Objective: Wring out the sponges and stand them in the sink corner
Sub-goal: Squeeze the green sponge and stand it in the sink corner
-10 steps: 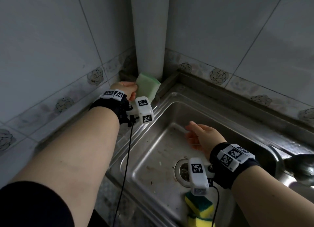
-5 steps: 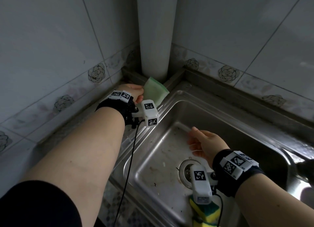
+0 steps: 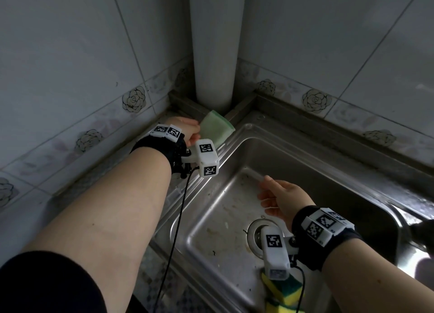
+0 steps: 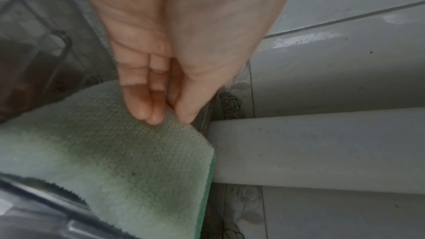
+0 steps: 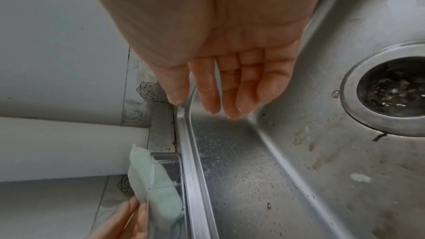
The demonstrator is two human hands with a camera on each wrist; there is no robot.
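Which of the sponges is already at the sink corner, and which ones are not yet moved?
The pale green sponge, pinched by the left hand beside the white pipe, is at the corner. The yellow-and-green sponges lie at the sink's near edge.

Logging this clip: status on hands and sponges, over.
Left hand pinches green sponge at white pipe, sink corner. Right hand open over basin. Yellow-green sponges wait in sink.
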